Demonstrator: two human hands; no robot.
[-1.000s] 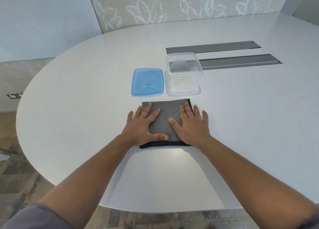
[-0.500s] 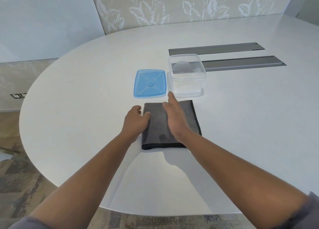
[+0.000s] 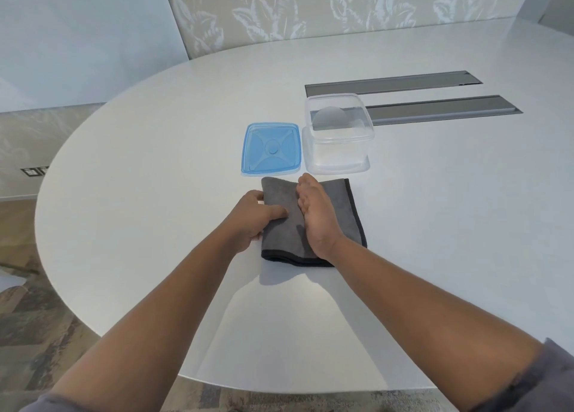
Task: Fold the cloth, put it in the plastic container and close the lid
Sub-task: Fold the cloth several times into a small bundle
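A folded grey cloth (image 3: 344,215) with a dark hem lies on the white table (image 3: 155,169), just in front of the containers. My left hand (image 3: 253,220) grips the cloth's left edge, thumb on top and fingers curled under it. My right hand (image 3: 315,215) stands on its edge along the cloth's middle, fingers straight and pressing down. Behind the cloth sits the clear plastic container (image 3: 338,135), open and with nothing in it. The blue lid (image 3: 271,149) lies flat to its left.
Two grey recessed cable hatches (image 3: 441,108) run across the table behind the container. The table's rounded edge curves close on my left and in front. A patterned wall stands behind the table, and a floor socket (image 3: 34,171) sits at far left.
Both hands lay flat on the cloth a second ago. The right hand has turned onto its edge along the middle, and the left hand has slid to the left edge and taken hold of it.
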